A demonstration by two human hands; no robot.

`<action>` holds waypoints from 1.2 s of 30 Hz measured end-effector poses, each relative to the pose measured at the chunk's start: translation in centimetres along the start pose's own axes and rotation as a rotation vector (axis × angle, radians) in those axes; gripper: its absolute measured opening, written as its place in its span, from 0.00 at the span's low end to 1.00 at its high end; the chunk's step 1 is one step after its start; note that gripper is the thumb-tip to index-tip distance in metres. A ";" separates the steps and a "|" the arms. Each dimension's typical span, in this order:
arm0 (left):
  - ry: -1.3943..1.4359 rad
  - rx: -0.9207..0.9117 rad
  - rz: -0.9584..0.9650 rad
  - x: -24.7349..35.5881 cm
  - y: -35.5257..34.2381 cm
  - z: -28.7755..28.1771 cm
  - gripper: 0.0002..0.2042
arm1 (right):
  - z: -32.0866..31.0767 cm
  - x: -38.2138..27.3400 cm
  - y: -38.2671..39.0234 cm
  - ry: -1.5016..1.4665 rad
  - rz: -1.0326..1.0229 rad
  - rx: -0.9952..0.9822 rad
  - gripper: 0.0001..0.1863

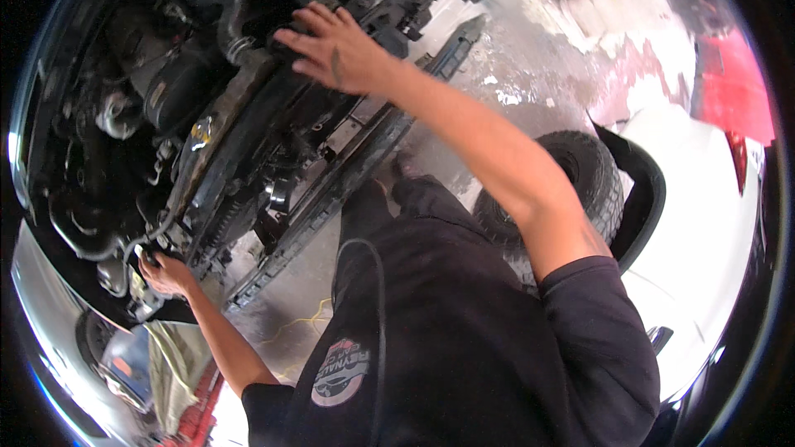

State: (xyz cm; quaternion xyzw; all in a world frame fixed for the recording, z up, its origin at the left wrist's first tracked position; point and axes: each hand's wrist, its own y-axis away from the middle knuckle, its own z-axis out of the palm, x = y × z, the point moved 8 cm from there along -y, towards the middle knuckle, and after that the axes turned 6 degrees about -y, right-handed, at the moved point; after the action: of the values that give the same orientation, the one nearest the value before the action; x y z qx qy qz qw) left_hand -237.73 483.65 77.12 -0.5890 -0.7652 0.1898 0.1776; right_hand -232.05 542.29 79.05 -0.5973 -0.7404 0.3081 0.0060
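My right hand (pixel 341 56) is spread open over the front of a car's engine bay, its fingers above the dark radiator area. Whether it presses on a part, I cannot tell. Lower left, my left hand (pixel 171 275) has its fingers curled at the corner of the bay, beside a thin hose; a small dark and white bit shows at the fingertips, too small to name. Between the hands runs a long metal crossbar (pixel 217 120). A grey curved hose (pixel 228 21) rises behind it. Closer to me stretches a black slotted bumper support (pixel 364 153).
A treaded tire (pixel 592 170) is at my right, next to a white vehicle (pixel 704 207) with a black wheel-arch trim. A yellow cord (pixel 310 319) trails over the wet-looking floor (pixel 513 83). Beige cloth (pixel 178 360) hangs at the lower left, near a red metal piece (pixel 199 414).
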 end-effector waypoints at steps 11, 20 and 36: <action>0.439 0.066 0.376 18.7 1.7 -8.1 0.17 | 3.1 -2.3 36.3 -0.412 0.793 -0.601 0.24; 0.380 -0.104 0.642 34.9 4.5 -3.3 0.19 | -0.8 3.4 63.7 -0.398 1.506 -0.290 0.25; 0.077 -0.027 0.490 36.3 5.9 -2.8 0.20 | -3.7 5.2 65.4 -0.479 1.554 -0.194 0.26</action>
State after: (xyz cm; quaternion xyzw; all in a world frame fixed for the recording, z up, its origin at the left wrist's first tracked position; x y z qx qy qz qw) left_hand -240.26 520.44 78.38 -0.7661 -0.5947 0.1944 0.1471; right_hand -174.52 554.89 49.88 -0.8558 -0.1196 0.2781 -0.4196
